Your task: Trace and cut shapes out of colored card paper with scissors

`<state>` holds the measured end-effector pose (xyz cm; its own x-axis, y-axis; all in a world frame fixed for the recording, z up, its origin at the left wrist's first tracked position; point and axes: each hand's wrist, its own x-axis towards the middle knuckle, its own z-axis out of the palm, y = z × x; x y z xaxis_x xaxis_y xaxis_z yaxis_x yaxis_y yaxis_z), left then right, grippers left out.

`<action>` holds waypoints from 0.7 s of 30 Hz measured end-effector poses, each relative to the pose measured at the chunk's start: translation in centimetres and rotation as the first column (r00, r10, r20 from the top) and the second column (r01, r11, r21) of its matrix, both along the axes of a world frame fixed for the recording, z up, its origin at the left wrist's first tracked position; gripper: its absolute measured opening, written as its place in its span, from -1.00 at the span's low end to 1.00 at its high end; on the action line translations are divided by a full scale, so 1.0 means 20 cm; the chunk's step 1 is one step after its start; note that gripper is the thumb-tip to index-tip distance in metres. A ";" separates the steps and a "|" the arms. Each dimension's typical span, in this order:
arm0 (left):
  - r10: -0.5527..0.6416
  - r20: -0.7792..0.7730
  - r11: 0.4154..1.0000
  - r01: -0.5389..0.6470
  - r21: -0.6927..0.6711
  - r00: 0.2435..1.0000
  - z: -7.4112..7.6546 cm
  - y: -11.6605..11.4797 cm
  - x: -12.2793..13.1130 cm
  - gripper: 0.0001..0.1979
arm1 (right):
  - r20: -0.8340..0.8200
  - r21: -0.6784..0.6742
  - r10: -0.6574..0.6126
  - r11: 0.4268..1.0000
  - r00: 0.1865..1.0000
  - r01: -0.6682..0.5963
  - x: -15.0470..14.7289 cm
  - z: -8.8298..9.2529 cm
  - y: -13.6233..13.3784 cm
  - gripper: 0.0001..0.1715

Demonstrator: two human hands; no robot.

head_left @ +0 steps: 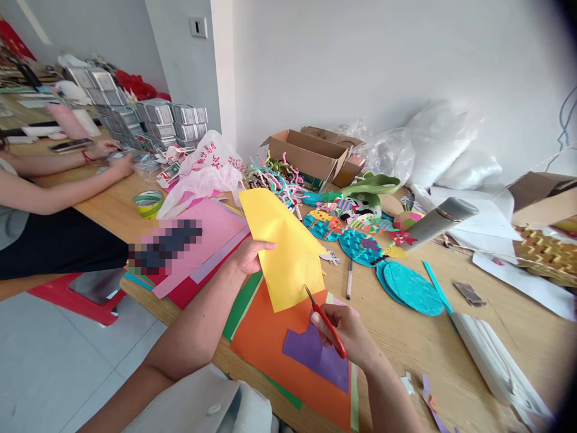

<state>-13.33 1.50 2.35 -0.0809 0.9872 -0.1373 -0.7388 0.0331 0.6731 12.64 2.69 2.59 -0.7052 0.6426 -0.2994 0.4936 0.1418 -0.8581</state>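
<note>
The left hand (pixel 247 255) pinches the light, floppy yellow paper sheet (pixel 283 249) at its edge, while just below it the right hand (pixel 345 334) has its grip closed around the red scissors (pixel 325 322)

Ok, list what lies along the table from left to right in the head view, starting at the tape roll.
Tape roll → pink plastic bag → yellow paper in the left hand → red scissors in the right hand → pen → teal paper disc → metal flask.

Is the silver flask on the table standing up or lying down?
Lying down, tipped. The silver flask rests on its side among the paper crafts, its cap end pointing right toward the cardboard box.
</note>
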 end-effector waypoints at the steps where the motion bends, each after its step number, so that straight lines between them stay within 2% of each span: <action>1: -0.002 0.001 1.000 0.002 -0.003 1.000 0.00 0.00 0.00 -0.56 | 0.007 0.001 -0.007 1.000 1.000 0.007 0.00 0.00 0.00 -0.55; 6: -0.019 0.002 1.000 0.019 0.000 1.000 0.00 0.00 0.01 -0.58 | 0.010 -0.005 -0.048 0.999 0.999 0.048 -0.01 0.02 0.00 -0.57; 15: -0.016 -0.009 1.000 0.016 -0.006 1.000 0.01 0.00 0.02 -0.52 | -0.051 -0.031 -0.047 0.998 0.998 0.045 -0.03 0.01 -0.02 -0.56; 21: -0.035 -0.007 0.999 0.035 -0.027 0.999 0.01 0.00 0.04 -0.50 | -0.031 0.046 -0.126 0.991 0.992 0.127 -0.05 0.00 -0.04 -0.54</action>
